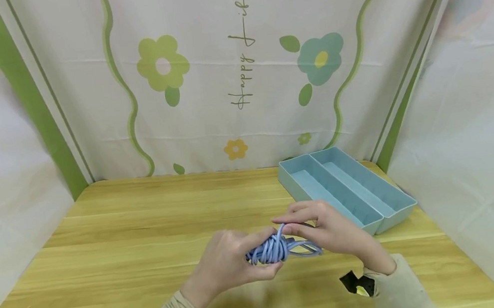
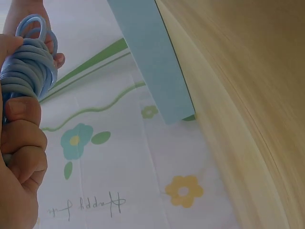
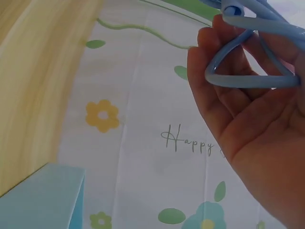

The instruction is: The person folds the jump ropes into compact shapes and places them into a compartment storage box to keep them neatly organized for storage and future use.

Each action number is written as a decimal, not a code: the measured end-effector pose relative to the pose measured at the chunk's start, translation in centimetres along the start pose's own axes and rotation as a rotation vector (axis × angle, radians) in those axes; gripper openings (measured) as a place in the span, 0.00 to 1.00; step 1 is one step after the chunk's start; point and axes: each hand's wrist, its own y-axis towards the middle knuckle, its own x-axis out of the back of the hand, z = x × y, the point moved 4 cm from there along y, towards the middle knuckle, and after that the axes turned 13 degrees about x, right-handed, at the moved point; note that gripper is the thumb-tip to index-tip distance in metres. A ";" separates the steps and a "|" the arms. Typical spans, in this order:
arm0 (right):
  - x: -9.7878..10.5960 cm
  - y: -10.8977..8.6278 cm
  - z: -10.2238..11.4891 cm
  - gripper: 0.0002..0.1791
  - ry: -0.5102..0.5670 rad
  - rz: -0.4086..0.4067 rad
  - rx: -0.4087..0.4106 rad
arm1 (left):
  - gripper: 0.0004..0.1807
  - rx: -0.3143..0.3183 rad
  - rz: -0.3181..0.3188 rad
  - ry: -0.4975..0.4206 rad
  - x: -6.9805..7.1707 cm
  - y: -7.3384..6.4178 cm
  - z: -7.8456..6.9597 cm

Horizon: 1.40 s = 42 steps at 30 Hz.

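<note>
A light-blue cord [image 1: 270, 251] is wound into a tight bundle, held above the table in front of me. My left hand [image 1: 231, 263] grips the wound part, thumb on the near side. In the left wrist view the curled fingers [image 2: 24, 136] of that hand wrap the bundle, and a loop sticks out beyond it. With thumb and forefinger, my right hand [image 1: 327, 226] pinches a strand at the right end of the bundle. Loose loops of the cord [image 3: 252, 81] hang across the right palm in the right wrist view.
Behind my right hand, a light-blue tray with two long compartments [image 1: 358, 182] stands at the table's back right. The wooden table [image 1: 147, 234] is bounded by white printed curtains [image 1: 207, 123] at the back and both sides.
</note>
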 end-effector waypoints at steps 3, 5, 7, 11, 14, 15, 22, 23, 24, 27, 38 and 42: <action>0.1 -0.3 -0.4 0.16 0.102 -0.002 -0.031 | 0.27 -0.020 -0.028 -0.030 0.0 0.1 -0.2; 0.2 -0.5 -0.7 0.16 0.155 -0.005 -0.059 | 0.29 -0.022 -0.042 -0.052 -0.1 0.1 -0.3; 0.2 -0.6 -1.0 0.15 0.194 -0.007 -0.100 | 0.33 -0.014 -0.052 -0.061 -0.1 0.1 -0.3; 0.0 -0.8 -1.7 0.14 0.227 -0.004 -0.165 | 0.37 -0.002 -0.056 -0.069 -0.1 0.0 -0.4; -0.1 -0.8 -2.1 0.13 0.270 -0.010 -0.222 | 0.35 0.009 -0.052 -0.106 0.0 0.0 -0.3; -0.2 -0.8 -2.2 0.12 0.297 -0.015 -0.251 | 0.34 0.011 -0.052 -0.122 0.0 0.0 -0.3; -0.2 -1.2 -2.9 0.16 0.480 -0.115 -0.474 | 0.27 0.165 -0.054 -0.237 0.3 0.2 0.5; -0.1 -1.3 -3.0 0.18 0.500 -0.148 -0.498 | 0.26 0.208 -0.059 -0.260 0.4 0.1 0.7; 0.0 -1.4 -3.1 0.19 0.520 -0.184 -0.514 | 0.26 0.252 -0.065 -0.285 0.5 0.1 1.0; 0.7 -1.6 -3.1 0.20 0.522 -0.301 -0.534 | 0.25 0.394 -0.073 -0.353 0.7 0.0 1.9; 1.7 -0.6 -1.2 0.12 0.215 -0.549 -0.330 | 0.24 0.631 -0.106 -0.411 0.9 -0.2 2.8; 1.4 -0.4 -0.6 0.11 0.130 -0.540 -0.331 | 0.23 0.671 -0.098 -0.397 0.8 -0.3 3.0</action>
